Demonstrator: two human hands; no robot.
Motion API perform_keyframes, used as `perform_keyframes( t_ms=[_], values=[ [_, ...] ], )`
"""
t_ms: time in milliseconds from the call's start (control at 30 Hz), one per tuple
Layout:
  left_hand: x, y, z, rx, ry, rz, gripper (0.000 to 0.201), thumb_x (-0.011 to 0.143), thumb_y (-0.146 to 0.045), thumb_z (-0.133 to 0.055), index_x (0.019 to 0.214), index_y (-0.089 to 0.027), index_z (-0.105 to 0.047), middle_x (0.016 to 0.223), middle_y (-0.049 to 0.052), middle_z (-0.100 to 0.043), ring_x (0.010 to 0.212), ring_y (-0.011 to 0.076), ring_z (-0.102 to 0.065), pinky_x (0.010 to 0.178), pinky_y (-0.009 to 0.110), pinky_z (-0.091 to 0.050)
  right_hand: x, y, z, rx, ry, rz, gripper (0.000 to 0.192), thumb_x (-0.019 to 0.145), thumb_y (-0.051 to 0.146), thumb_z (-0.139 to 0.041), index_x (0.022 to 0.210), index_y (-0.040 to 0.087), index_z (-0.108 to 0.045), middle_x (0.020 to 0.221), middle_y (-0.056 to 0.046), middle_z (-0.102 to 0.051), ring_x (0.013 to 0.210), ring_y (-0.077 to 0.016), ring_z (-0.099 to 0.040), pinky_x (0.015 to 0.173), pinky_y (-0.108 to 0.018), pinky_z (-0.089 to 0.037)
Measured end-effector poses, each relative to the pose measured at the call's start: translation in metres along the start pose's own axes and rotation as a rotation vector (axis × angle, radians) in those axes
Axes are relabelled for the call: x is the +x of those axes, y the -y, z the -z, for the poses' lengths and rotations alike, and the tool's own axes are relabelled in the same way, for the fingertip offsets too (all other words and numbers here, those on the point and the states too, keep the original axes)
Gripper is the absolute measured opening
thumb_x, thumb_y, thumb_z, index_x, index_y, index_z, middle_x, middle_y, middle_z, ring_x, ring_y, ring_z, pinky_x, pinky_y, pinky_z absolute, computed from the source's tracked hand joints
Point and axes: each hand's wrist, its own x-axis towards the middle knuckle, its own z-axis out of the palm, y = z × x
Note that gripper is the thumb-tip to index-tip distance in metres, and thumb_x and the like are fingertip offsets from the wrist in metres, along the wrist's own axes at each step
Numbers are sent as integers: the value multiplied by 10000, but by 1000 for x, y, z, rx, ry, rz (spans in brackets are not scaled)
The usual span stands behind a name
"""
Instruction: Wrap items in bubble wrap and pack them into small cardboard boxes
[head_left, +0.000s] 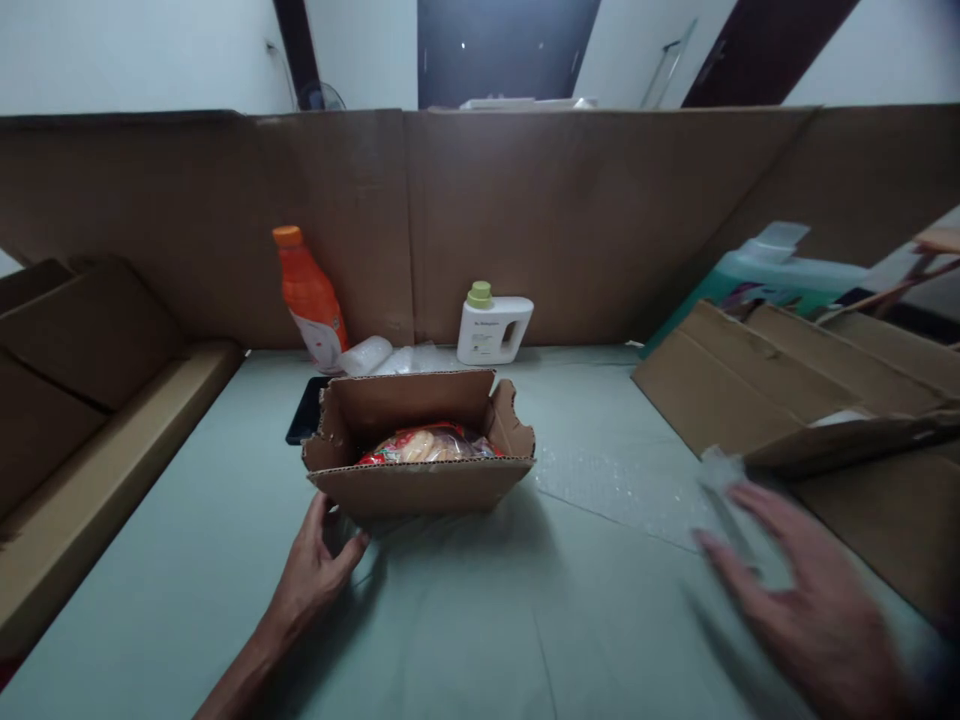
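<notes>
The box (pixel 420 450) sits mid-table on the green surface (pixel 480 620), open side up, with a snack packet (pixel 431 445) lying inside. Its long axis runs left to right across your view, and the torn flaps stand up at the back and sides. Your left hand (pixel 319 565) rests against the box's near left corner, thumb and fingers loosely spread on the cardboard, touching rather than gripping. Your right hand (pixel 802 600) is open and blurred, fingers spread over a sheet of bubble wrap (pixel 622 480) that lies just right of the box; a clear strip (pixel 724 500) lies under its fingertips, though whether you hold it cannot be told.

To handle this well, press the left hand firmly on the corner so the box does not skid, and keep it square to you.

Behind the box stand an orange bottle (pixel 311 300) and a white bottle (pixel 491 325), well apart from it, before a cardboard wall (pixel 562 220). Flattened cartons (pixel 787 390) lie at right.
</notes>
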Motion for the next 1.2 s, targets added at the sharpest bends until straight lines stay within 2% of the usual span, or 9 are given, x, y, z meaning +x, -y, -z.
perform_keyframes(
  t_ms=[100,200,400,500,633,767,867,967,1200],
  values=[
    [9,-9,-3,-13,-10,-24,489,716,-392,-683,1137,-184,-546,1110,106,-659,1052,294,-633,913,421,-517,6,68,-65,245,296,57,630,887,483,-630,1456,309,-424,1450,-122,-553,1277,-350,-577,972,-545,-545],
    [24,-17,-13,-47,-11,-33,459,681,-379,-662,1079,-170,-565,1025,94,-684,973,290,-654,847,408,-535,26,105,-120,405,454,90,653,802,464,-664,1386,218,-501,1340,-163,-640,1147,-353,-652,897,-527,-568],
    [75,-30,-31,-64,-10,-50,622,693,-350,-628,1272,-154,-517,1208,110,-655,1149,293,-610,984,407,-490,75,126,-156,449,440,-24,523,804,329,-586,1305,180,-573,1163,-138,-728,984,-307,-700,849,-463,-564],
    [82,-30,-31,-74,16,-45,695,741,-344,-617,1392,-169,-451,1297,124,-625,1224,291,-581,1036,415,-463,70,115,-142,406,392,7,554,858,398,-575,1370,191,-545,1298,-145,-677,1135,-313,-657,943,-478,-533],
    [43,-13,-12,15,-3,56,812,801,-412,-656,1525,-226,-340,1476,156,-513,1346,333,-510,1048,464,-467,34,58,-96,70,191,120,438,896,443,-566,1279,243,-634,1338,-126,-658,1237,-327,-597,1053,-532,-442],
    [-10,7,6,153,28,41,673,826,-470,-651,1437,-226,-507,1481,166,-521,1295,368,-562,874,438,-579,9,-22,-47,-392,20,-51,528,865,482,-545,1283,170,-623,1434,-215,-556,1291,-435,-511,987,-634,-420],
    [-31,8,-1,173,69,-108,498,838,-469,-627,1271,-225,-661,1404,149,-603,1279,356,-585,980,498,-551,10,-59,-28,-455,39,-221,580,828,529,-525,1211,111,-648,1360,-280,-586,1217,-482,-551,915,-662,-441],
    [-42,-5,-17,137,155,-165,416,845,-442,-617,1185,-228,-724,1354,145,-648,1280,350,-590,1057,545,-500,16,-61,-22,-357,93,-244,465,820,519,-483,1002,155,-708,1127,-221,-719,1069,-426,-652,897,-602,-484],
    [-72,-38,-35,-44,304,-69,386,868,-427,-615,1209,-280,-721,1412,127,-611,1305,358,-570,843,432,-615,-20,3,20,105,-7,-202,398,719,639,-703,867,273,-757,951,-90,-766,851,-300,-714,766,-423,-590]
  ],
)
